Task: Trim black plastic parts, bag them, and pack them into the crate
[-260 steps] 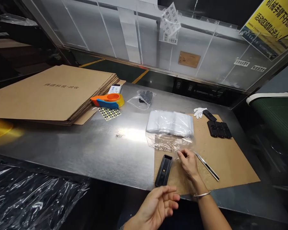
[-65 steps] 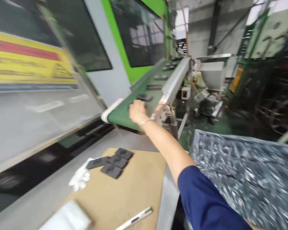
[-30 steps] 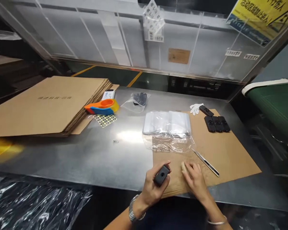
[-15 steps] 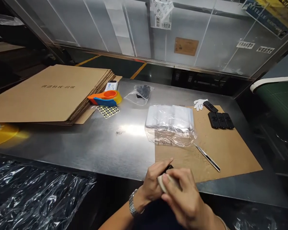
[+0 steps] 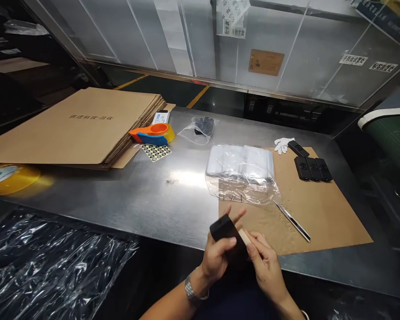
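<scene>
My left hand (image 5: 215, 258) is closed around a black box-shaped device (image 5: 222, 227), thumb across its near face and a couple of fingers reaching out beyond it. The device is held tilted above the table's front edge, its lower part lost against dark clothing. Pinched in my right hand (image 5: 267, 266) is a small pale beige pad (image 5: 244, 237), which touches the device's right side; whether it is cloth or foam I cannot tell. Just beyond the hands lie a pack of clear plastic bags (image 5: 242, 162) and a slim silver utility knife (image 5: 291, 220).
A cardboard sheet (image 5: 333, 222) covers the metal table's right part, bearing several black devices (image 5: 313, 169) and a white glove (image 5: 282, 145). Leftward are stacked cardboard (image 5: 60, 142), an orange-blue tape dispenser (image 5: 151, 133), a sticker sheet (image 5: 157, 152), a yellow tape roll (image 5: 15, 180) and a bagged black item (image 5: 205, 126).
The black device, mostly hidden by my hands before, is now tipped up into view. My right hand has moved lower and to the right with the pad, and the camera view has shifted slightly.
</scene>
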Available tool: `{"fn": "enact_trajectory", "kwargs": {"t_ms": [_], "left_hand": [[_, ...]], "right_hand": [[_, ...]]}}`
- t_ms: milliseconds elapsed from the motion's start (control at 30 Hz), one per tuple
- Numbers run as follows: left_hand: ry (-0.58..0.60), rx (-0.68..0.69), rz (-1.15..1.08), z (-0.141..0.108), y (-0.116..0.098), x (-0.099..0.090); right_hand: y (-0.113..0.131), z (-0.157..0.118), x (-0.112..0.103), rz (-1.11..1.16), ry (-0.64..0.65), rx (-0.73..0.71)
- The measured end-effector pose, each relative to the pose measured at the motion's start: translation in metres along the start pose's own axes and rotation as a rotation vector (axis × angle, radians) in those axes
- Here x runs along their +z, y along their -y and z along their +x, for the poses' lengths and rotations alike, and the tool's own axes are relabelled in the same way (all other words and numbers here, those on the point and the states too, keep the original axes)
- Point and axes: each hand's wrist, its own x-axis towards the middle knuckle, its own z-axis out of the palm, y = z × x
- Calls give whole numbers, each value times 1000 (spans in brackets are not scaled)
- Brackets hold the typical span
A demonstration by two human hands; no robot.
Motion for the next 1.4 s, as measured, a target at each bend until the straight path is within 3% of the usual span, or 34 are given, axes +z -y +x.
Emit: {"fn": "enact_trajectory", "kwargs": {"t_ms": [100, 167, 267, 333, 433, 500, 567, 667, 767, 900, 1067, 1233, 1400], "left_hand": [[-40, -157, -238, 8, -15, 2], [-44, -254, -315, 12, -21, 4], [-17, -424, -324, 13, -20, 5], [-4, -513, -302, 10, -15, 6], [-64, -591, -338, 5, -9, 9], [-121, -611, -337, 1, -8, 11], [-112, -648, -208, -2, -6, 11], [-97, -625, 88, -5, -3, 8], [-168, -457, 177, -5, -2, 1], [-207, -397, -26, -1, -5, -4], [-232, -434, -171, 4, -7, 3], [-301, -509, -389, 12, -15, 4], [-228, -525, -578, 19, -21, -3]], "right_hand": [[-11, -7, -10, 16, 30, 58], [-12, -6, -17, -15, -107, 27], [1, 3, -21, -140, -248, -170], [15, 11, -19, -245, -196, -350], [32, 23, -13, -365, 3, -567], [35, 28, -12, -409, 118, -629], [34, 33, -14, -443, 87, -630], [32, 37, -17, -508, -72, -605], [39, 33, -14, -610, -7, -572], [51, 21, -2, -697, 160, -520], [48, 20, 10, -610, -65, -476], [42, 5, 21, -398, 49, -519], [27, -6, 17, -302, -41, -489]]}}
